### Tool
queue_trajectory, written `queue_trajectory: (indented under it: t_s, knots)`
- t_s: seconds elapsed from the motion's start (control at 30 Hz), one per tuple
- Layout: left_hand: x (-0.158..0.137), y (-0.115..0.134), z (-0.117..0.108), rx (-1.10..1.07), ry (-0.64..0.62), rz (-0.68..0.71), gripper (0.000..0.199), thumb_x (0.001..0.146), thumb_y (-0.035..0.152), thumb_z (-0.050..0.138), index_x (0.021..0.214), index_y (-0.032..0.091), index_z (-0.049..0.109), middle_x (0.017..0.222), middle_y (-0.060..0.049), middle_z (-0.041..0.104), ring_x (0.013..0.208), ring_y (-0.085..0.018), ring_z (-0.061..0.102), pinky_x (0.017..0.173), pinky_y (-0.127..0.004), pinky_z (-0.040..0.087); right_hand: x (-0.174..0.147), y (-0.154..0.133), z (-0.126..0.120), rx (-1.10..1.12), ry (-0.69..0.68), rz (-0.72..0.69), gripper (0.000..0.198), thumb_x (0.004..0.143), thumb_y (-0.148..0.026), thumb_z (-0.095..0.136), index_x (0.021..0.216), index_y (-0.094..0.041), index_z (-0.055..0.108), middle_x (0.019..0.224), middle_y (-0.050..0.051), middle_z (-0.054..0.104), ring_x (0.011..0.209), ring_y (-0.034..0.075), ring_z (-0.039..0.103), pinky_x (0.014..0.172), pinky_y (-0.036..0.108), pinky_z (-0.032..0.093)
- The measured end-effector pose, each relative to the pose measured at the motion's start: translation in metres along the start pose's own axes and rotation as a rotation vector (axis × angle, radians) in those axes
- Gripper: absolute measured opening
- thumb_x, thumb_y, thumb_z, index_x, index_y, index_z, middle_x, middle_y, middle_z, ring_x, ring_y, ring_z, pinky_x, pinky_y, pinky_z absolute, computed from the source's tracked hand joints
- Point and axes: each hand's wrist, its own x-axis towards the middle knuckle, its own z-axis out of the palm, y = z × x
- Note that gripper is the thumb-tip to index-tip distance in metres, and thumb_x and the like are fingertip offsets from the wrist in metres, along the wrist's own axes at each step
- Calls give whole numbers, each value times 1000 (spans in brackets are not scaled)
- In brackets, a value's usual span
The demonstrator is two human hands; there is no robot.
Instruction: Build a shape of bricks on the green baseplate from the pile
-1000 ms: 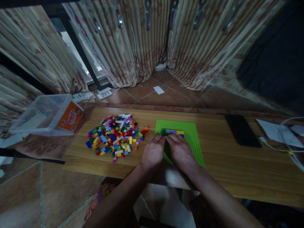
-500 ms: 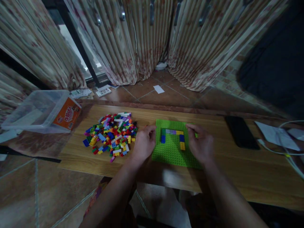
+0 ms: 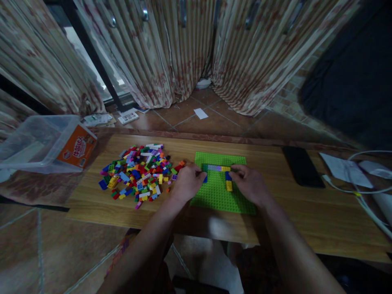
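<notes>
A green studded baseplate (image 3: 214, 200) lies on the wooden table. Toy bricks on it form a three-sided outline: a green brick (image 3: 205, 167), a grey and lilac row (image 3: 213, 168), a yellow brick (image 3: 226, 168), then a blue brick (image 3: 228, 176) above another yellow brick (image 3: 229, 186). My left hand (image 3: 189, 182) is closed in a pinch at the left side, partly covering a blue brick (image 3: 205, 179). My right hand (image 3: 249, 182) is pinched at the upper right corner, fingertips against the yellow and blue bricks. Anything between either hand's fingertips is hidden.
A heap of mixed toy bricks (image 3: 137, 173) spreads left of the baseplate. At the far left stands a clear plastic bin (image 3: 39, 143) with an orange label. A black phone (image 3: 302, 167), a white paper (image 3: 344, 169) and white cables (image 3: 343, 188) lie on the right.
Both hands have moved inward over the baseplate to the brick outline, the left now overlapping its left side. The whole view has shifted slightly, so the table appears further left.
</notes>
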Motion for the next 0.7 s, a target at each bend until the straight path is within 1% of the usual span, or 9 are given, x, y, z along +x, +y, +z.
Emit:
queue_trajectory:
  t_s: [0.1,0.27,0.37,0.47,0.6,0.7]
  knots:
    - [3,1,1,-13,-17,-24,17,82,22,65,66,16,68,64,-1,66,60,-12,60,57,-22,43,-1,-2,2,-20,-14,-22,31,86,-30,59,112,-16,68,78,5,75,70,20,68,70,33,48]
    - [7,0,0,-43,-54,-85,18,79,23,68,62,15,67,55,1,63,52,-11,57,52,-21,40,-2,-1,6,-21,15,-26,26,85,-28,61,107,-18,69,79,5,75,68,19,67,68,32,48]
    - [9,0,1,-56,-83,-138,19,78,24,68,62,15,67,50,2,60,48,-11,56,50,-21,39,-2,0,8,-14,25,-20,25,84,-28,61,106,-19,69,80,5,75,67,19,67,67,32,48]
    - [10,0,1,-60,-109,-168,21,80,27,68,63,15,67,50,2,61,45,-10,56,50,-21,41,-1,0,8,-9,15,-11,25,83,-28,62,105,-19,70,81,6,75,68,19,67,67,32,49]
    - [9,1,3,17,-88,-140,18,79,26,69,64,15,70,53,0,63,53,-13,61,56,-22,45,-1,0,6,-3,-2,-10,27,84,-30,60,107,-19,70,79,5,75,67,20,67,66,32,48]
    - [5,0,5,54,-45,-93,14,80,24,68,70,15,72,65,-3,69,63,-14,64,62,-24,47,-1,2,6,-38,-15,-2,31,84,-35,59,109,-18,69,83,7,76,69,21,68,67,33,48]
